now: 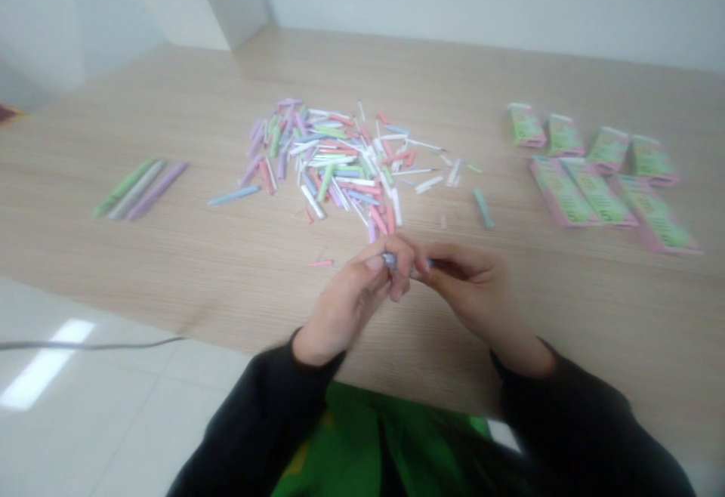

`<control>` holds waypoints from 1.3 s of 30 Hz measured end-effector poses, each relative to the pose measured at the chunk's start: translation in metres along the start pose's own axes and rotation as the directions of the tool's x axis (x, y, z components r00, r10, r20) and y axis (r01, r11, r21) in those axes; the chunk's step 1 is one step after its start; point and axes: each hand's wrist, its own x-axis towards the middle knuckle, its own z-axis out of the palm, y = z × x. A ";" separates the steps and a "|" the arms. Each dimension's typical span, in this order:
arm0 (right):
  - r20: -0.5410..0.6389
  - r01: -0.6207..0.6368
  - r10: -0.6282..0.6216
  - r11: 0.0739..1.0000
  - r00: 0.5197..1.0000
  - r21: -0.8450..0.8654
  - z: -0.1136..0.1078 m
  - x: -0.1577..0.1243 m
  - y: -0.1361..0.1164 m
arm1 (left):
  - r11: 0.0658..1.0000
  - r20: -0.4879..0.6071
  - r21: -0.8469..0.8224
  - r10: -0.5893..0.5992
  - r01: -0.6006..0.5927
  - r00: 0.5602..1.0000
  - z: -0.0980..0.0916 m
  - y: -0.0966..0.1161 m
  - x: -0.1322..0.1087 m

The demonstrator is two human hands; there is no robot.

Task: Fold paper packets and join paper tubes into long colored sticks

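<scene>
Over the desk (215, 104), my left hand (365, 282) curls round a greyish stick (389, 260), my right hand (473, 285) pinches its other end — three sticks (137, 190) at left look done, a big pile (340, 172) seems left to do.

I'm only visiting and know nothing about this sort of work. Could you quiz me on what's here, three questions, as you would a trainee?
1. Where are the pink-and-green packets?
a) on the floor
b) on the table, to the person's right
c) inside a box

2. True or false: the left hand holds a small greyish piece while the right hand rests on the packets.

3. Fill in: the three sticks side by side, left of the heap, are green, whitish-grey and ____.

Key: 1. b. 2. False; the right hand is close beside the left. 3. Purple.
</scene>
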 end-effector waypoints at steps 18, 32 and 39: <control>-0.012 -0.019 0.020 0.997 1.000 0.081 0.006 0.002 0.006 | 0.999 -0.111 0.041 0.031 -0.027 0.993 0.008 0.002 0.005; -0.141 -0.068 0.113 0.954 0.983 0.293 0.008 0.002 0.004 | 0.991 -0.197 0.031 0.130 -0.126 0.972 0.008 -0.003 0.003; -0.066 -0.142 0.176 0.925 0.982 0.354 0.006 0.003 0.008 | 0.993 -0.249 0.032 0.120 -0.116 0.961 0.011 -0.004 0.005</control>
